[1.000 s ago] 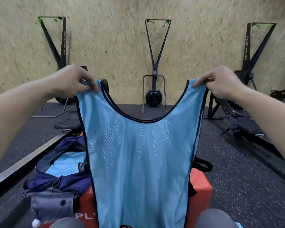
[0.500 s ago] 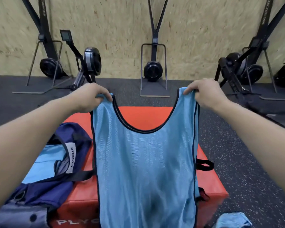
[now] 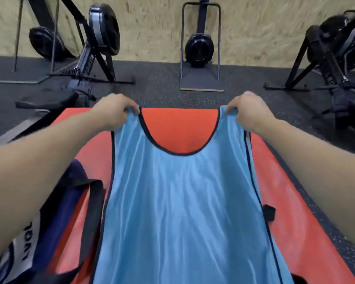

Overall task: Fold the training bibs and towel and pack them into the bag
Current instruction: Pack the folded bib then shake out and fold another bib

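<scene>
A light blue training bib (image 3: 184, 201) with black trim is stretched lengthwise over the red plyo box (image 3: 176, 128). My left hand (image 3: 115, 111) pinches its left shoulder strap near the box's far edge. My right hand (image 3: 248, 109) pinches the right shoulder strap. A navy bag (image 3: 57, 222) with a black strap sits at the box's left side, partly hidden by my left forearm. No towel is in view.
Rowing machines (image 3: 94, 42) and ski machines (image 3: 199, 46) stand along the chipboard wall on the dark rubber floor. Another rower (image 3: 334, 50) is at the right. A rower rail runs along the floor left of the box.
My hands have lowered the bib from hanging in the air down and forward onto the red box. The camera has tilted down with them.
</scene>
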`<state>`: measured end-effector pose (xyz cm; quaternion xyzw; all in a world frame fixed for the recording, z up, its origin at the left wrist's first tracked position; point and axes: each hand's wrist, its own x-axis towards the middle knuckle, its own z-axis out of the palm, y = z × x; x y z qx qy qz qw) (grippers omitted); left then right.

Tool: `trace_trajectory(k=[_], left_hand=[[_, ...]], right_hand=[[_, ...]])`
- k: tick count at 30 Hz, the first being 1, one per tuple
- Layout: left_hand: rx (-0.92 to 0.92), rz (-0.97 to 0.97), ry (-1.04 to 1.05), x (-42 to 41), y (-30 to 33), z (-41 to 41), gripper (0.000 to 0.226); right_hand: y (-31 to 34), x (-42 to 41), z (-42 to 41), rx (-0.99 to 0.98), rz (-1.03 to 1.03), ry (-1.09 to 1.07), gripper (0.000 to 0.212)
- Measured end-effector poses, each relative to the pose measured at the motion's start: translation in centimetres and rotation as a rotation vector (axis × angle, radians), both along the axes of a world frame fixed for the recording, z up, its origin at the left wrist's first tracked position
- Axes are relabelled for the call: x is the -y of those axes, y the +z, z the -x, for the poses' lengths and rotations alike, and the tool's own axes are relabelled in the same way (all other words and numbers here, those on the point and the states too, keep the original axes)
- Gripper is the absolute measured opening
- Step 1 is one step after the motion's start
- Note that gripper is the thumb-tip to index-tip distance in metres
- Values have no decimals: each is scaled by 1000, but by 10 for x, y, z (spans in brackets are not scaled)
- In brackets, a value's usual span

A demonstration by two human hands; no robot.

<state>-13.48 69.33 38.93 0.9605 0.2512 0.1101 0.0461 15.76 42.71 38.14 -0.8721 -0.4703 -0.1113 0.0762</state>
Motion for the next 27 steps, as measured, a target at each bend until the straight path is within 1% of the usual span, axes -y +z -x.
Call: trace_trajectory(k=[1, 3, 5, 6, 8, 9, 11, 14, 19, 21, 23, 24, 25, 26, 27], left_hand=[[-32, -34, -6, -10, -1, -8, 43], [-145, -84, 15, -21, -19, -15, 50], [-243, -33, 10, -23, -61, -9, 56], [-284, 31, 11, -20, -86, -2, 56], [-312, 184, 58, -12, -129, 13, 56], [-307, 240, 83, -6, -144, 19, 58], [-279, 251, 111, 1, -165, 23, 59], [-203, 188, 131, -2, -175, 15, 58], [-195, 189, 168, -20, -180, -1, 57], [-182, 185, 173, -20, -175, -4, 57], [-161, 109, 161, -10, -168, -5, 57], [-149, 56, 142, 0, -166, -5, 58], [-137, 24, 119, 11, -165, -5, 58], [-120, 35, 97, 22, -165, -5, 58], [-102, 88, 74, 30, -167, -5, 58]], right_hand=[[-4, -11, -7, 16, -13, -6, 57], [-25, -20, -12, -12, -36, -30, 50], [-68, -11, -6, -99, -29, -58, 36], [-92, -2, 3, -183, -14, -85, 35], [-135, 17, 25, -347, 75, -174, 45], [-152, 23, 35, -376, 117, -206, 50], [-171, 26, 41, -363, 119, -234, 54], [-175, 15, 16, -366, 49, -217, 53], [-173, -4, -27, -367, 50, -181, 51], [-167, -6, -30, -313, 52, -202, 52], [-158, -12, -11, -162, -6, -229, 53], [-153, -19, 11, -121, -55, -179, 51], [-149, -29, 40, -138, -85, -85, 50], [-147, -40, 73, -198, -93, 25, 51], [-148, -52, 108, -265, -60, 126, 54]])
